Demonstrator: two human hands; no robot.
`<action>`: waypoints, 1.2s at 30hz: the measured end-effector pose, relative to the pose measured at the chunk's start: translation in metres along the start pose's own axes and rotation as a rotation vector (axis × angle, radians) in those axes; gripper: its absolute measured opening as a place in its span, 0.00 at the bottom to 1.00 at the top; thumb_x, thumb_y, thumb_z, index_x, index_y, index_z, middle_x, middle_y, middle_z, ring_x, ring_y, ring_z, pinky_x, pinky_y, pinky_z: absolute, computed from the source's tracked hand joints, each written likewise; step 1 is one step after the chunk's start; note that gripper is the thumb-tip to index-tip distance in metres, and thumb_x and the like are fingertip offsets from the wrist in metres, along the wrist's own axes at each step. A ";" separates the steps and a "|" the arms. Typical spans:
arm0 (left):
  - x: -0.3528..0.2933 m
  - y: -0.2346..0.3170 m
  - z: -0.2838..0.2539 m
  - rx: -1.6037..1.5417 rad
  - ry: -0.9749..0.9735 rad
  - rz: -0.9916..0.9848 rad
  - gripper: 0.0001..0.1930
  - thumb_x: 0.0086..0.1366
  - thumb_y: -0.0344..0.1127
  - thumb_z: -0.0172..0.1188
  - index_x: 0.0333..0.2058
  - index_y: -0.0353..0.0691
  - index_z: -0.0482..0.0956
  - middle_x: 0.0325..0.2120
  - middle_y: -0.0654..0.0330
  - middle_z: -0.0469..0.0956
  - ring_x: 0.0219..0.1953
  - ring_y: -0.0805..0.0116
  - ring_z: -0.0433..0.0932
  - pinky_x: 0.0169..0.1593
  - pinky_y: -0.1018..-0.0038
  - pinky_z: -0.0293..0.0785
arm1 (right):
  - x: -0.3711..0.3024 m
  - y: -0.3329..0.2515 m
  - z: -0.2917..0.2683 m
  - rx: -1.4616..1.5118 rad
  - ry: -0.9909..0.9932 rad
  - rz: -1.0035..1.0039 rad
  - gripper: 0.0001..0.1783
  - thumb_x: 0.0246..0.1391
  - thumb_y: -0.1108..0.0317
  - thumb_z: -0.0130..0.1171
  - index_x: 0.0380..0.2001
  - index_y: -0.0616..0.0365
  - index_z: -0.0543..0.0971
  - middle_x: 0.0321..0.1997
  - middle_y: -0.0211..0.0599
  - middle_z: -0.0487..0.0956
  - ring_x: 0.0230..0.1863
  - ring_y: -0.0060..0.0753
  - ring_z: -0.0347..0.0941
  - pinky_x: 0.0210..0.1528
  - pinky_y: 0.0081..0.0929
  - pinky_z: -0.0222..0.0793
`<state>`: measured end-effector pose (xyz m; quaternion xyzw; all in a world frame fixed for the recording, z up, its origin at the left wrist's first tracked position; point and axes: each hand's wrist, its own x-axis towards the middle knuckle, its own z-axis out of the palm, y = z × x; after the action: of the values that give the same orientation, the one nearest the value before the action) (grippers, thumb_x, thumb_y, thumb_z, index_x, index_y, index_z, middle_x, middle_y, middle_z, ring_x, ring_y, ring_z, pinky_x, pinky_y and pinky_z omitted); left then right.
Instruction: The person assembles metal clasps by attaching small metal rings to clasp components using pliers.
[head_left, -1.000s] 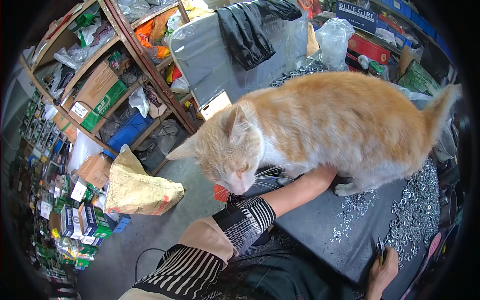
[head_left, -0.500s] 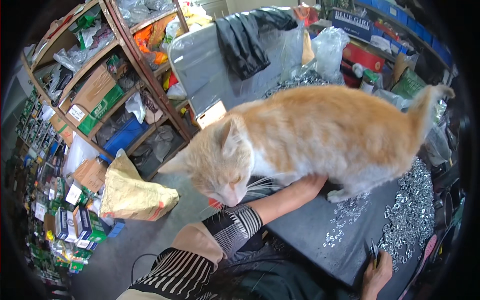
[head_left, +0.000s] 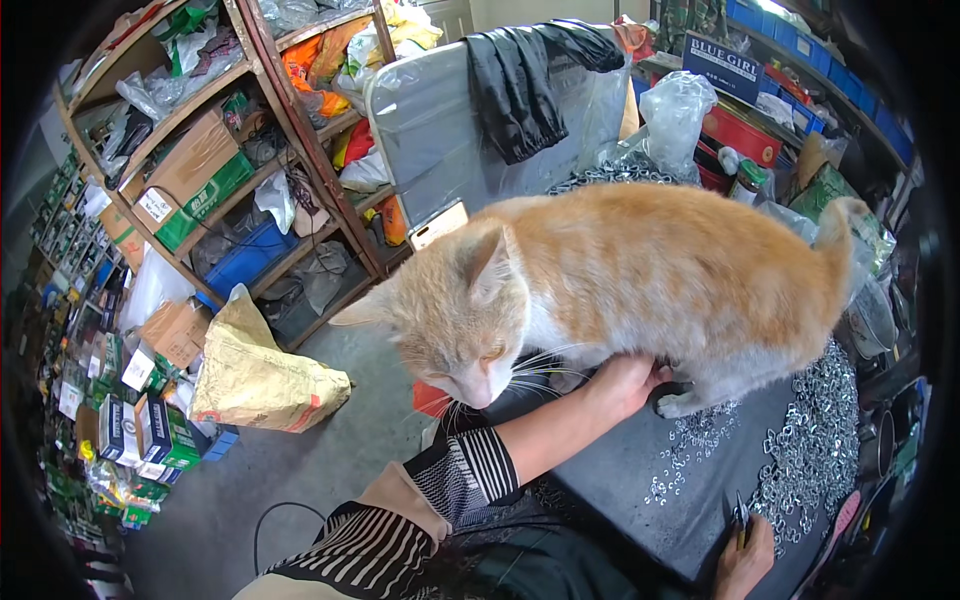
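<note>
An orange-and-white cat (head_left: 660, 260) stands across the dark work table (head_left: 610, 480), its head lowered over my left forearm. My left hand (head_left: 625, 383) reaches under the cat's belly beside its legs; its fingers are mostly hidden there. At the table's near right, my right hand (head_left: 748, 562) is closed round a small pair of pliers (head_left: 740, 515), tips pointing away from me. Small shiny metal links (head_left: 680, 455) lie scattered between the cat's paw and the pliers. A large heap of similar metal pieces (head_left: 815, 440) covers the table's right side.
A pink-handled brush-like thing (head_left: 845, 515) lies at the right edge. Behind the cat stands a plastic-covered panel (head_left: 430, 130) with black cloth (head_left: 515, 95) over it and a phone (head_left: 438, 225) by it. A yellowish sack (head_left: 265, 375) and loaded shelves (head_left: 215, 165) are at left.
The view has shifted slightly. The cat's tail has lowered and its head sits a little further right. The pliers stay in my right hand, and more of my left hand shows beneath the cat.
</note>
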<state>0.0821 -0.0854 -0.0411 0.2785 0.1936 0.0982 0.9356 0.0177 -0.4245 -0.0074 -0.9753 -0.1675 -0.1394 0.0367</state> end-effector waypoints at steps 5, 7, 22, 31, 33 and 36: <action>-0.022 0.009 0.005 -0.058 -0.023 -0.088 0.08 0.71 0.30 0.49 0.46 0.43 0.74 0.38 0.61 0.75 0.36 0.68 0.73 0.30 0.74 0.68 | -0.002 -0.002 -0.001 -0.003 0.043 -0.015 0.12 0.57 0.59 0.59 0.33 0.57 0.76 0.31 0.46 0.77 0.33 0.55 0.74 0.35 0.46 0.69; -0.047 0.018 0.004 0.093 -0.098 -0.181 0.06 0.71 0.30 0.49 0.44 0.42 0.74 0.34 0.63 0.74 0.30 0.71 0.72 0.26 0.78 0.63 | -0.001 -0.003 -0.001 -0.018 0.019 0.003 0.12 0.57 0.59 0.59 0.31 0.57 0.76 0.30 0.46 0.77 0.32 0.55 0.74 0.34 0.46 0.69; -0.187 0.005 -0.069 0.358 -0.464 -0.523 0.18 0.76 0.36 0.46 0.61 0.39 0.64 0.41 0.66 0.75 0.28 0.84 0.67 0.27 0.87 0.60 | 0.001 -0.008 -0.001 0.014 0.133 0.000 0.15 0.57 0.57 0.61 0.34 0.60 0.77 0.32 0.49 0.80 0.32 0.55 0.76 0.35 0.44 0.71; -0.203 -0.023 -0.076 0.386 -0.484 -0.615 0.16 0.74 0.37 0.51 0.57 0.42 0.72 0.39 0.71 0.77 0.28 0.85 0.69 0.28 0.88 0.59 | 0.001 -0.004 -0.003 0.029 0.027 -0.042 0.15 0.56 0.58 0.62 0.37 0.59 0.78 0.32 0.50 0.80 0.33 0.54 0.77 0.36 0.43 0.72; -0.196 -0.013 -0.076 0.395 -0.488 -0.542 0.15 0.73 0.34 0.52 0.55 0.38 0.75 0.41 0.69 0.78 0.33 0.84 0.70 0.33 0.88 0.63 | -0.002 0.001 -0.002 0.058 0.039 -0.071 0.14 0.55 0.59 0.63 0.36 0.59 0.78 0.32 0.50 0.80 0.33 0.54 0.77 0.36 0.42 0.72; -0.189 0.000 -0.068 0.417 -0.503 -0.499 0.15 0.73 0.33 0.53 0.55 0.37 0.74 0.40 0.66 0.79 0.31 0.83 0.68 0.33 0.87 0.64 | -0.004 0.011 0.008 0.175 0.034 0.022 0.08 0.51 0.77 0.58 0.36 0.65 0.75 0.31 0.55 0.75 0.33 0.62 0.73 0.37 0.45 0.67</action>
<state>-0.1171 -0.1077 -0.0354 0.4219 0.0364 -0.2443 0.8723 0.0199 -0.4356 -0.0165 -0.9676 -0.1678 -0.1403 0.1259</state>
